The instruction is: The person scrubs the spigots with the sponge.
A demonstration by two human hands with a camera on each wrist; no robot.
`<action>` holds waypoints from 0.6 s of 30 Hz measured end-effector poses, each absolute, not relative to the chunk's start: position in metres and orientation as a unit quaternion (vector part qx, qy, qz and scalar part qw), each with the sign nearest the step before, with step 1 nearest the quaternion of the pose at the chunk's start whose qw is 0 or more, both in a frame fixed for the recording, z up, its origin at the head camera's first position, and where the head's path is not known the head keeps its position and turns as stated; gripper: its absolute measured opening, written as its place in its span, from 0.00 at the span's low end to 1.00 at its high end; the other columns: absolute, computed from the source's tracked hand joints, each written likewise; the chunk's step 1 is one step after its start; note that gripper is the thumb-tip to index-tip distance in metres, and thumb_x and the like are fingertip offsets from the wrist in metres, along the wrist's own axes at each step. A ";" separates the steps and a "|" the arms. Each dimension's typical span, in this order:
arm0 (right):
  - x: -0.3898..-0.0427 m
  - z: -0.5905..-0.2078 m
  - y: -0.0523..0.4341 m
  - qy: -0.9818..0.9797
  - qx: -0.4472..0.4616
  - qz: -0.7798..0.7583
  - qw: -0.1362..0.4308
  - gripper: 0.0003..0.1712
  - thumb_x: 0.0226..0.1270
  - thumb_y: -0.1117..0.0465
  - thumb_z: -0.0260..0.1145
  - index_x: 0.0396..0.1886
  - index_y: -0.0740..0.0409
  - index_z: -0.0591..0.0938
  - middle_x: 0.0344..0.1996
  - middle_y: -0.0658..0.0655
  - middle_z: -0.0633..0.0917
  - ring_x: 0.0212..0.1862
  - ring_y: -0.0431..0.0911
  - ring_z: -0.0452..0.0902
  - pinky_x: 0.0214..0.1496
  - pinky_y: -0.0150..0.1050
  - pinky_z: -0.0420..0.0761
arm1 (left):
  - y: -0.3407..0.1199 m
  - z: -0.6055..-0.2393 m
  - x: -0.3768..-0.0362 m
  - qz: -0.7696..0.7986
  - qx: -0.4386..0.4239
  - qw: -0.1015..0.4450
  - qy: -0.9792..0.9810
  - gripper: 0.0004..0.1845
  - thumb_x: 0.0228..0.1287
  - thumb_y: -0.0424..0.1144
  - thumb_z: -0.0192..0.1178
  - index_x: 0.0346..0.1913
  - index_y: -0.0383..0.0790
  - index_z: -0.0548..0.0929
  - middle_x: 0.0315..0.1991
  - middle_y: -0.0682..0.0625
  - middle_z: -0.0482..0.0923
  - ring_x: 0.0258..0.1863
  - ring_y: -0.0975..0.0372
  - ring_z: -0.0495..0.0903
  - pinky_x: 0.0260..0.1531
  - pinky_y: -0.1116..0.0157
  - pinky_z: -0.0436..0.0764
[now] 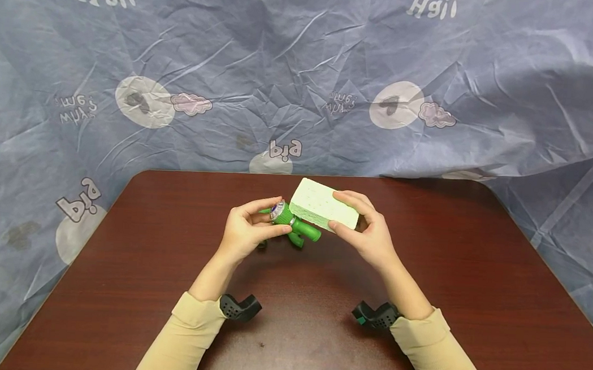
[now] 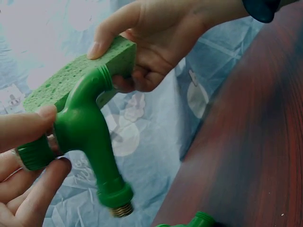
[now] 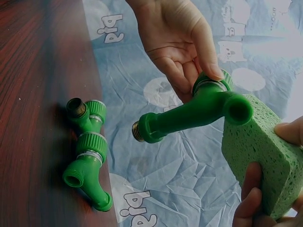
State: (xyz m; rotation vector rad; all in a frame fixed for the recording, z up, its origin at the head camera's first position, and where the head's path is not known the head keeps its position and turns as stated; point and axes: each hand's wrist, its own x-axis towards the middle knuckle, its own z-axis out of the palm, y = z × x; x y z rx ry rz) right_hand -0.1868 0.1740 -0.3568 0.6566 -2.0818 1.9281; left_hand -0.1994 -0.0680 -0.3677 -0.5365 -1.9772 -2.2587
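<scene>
My left hand [image 1: 243,227] pinches a green plastic faucet [image 2: 85,123] by its ribbed knob, between thumb and fingers. Brass threads show at one end of the faucet in both wrist views. My right hand [image 1: 375,238] grips a light green sponge block [image 1: 323,203], thumb on one side and fingers on the other. In the right wrist view, the sponge lies close against the faucet's body near its open spout; firm contact is hard to tell. Both things are held above the table.
Two more green faucets [image 3: 90,165] lie on the dark red wooden table [image 1: 133,265], below and beyond the hands. A wrinkled blue-grey printed cloth [image 1: 283,65] hangs behind the table. Each wrist wears a black camera mount [image 1: 240,308].
</scene>
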 end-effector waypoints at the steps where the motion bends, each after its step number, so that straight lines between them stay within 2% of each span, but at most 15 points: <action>1: -0.187 -0.357 0.174 -0.710 0.225 0.657 0.115 0.29 0.51 0.79 0.67 0.57 0.71 0.75 0.57 0.59 0.70 0.43 0.44 0.76 0.36 0.31 0.81 | -0.069 -0.367 -0.199 -0.739 -0.178 0.038 -0.648 0.30 0.39 0.19 0.71 0.53 0.28 0.79 0.48 0.39 0.81 0.32 0.62 0.84 0.29 0.68 0.82; 6: -0.188 -0.357 0.173 -0.702 0.246 0.657 0.121 0.29 0.50 0.80 0.67 0.56 0.73 0.74 0.56 0.61 0.70 0.46 0.44 0.75 0.38 0.29 0.79 | -0.072 -0.367 -0.199 -0.737 -0.196 0.010 -0.647 0.33 0.41 0.18 0.69 0.57 0.30 0.76 0.45 0.39 0.81 0.31 0.61 0.84 0.29 0.67 0.82; 11: -0.188 -0.357 0.176 -0.665 0.304 0.671 0.123 0.30 0.48 0.83 0.65 0.56 0.74 0.74 0.57 0.63 0.69 0.52 0.48 0.71 0.41 0.29 0.78 | -0.072 -0.368 -0.199 -0.730 -0.212 -0.007 -0.650 0.28 0.42 0.20 0.70 0.52 0.27 0.78 0.40 0.45 0.83 0.28 0.60 0.84 0.28 0.69 0.81; 15: -0.188 -0.357 0.176 -0.649 0.349 0.668 0.104 0.31 0.48 0.83 0.65 0.57 0.73 0.73 0.58 0.64 0.68 0.55 0.51 0.67 0.43 0.31 0.77 | -0.071 -0.368 -0.198 -0.722 -0.216 -0.021 -0.657 0.26 0.43 0.23 0.71 0.51 0.29 0.79 0.41 0.47 0.83 0.29 0.60 0.84 0.29 0.70 0.80; 18: -0.187 -0.356 0.177 -0.654 0.348 0.663 0.106 0.31 0.49 0.82 0.65 0.57 0.73 0.73 0.58 0.64 0.67 0.56 0.51 0.67 0.43 0.31 0.77 | -0.070 -0.368 -0.198 -0.721 -0.214 -0.025 -0.659 0.26 0.44 0.24 0.71 0.51 0.29 0.80 0.42 0.46 0.83 0.29 0.60 0.84 0.29 0.70 0.80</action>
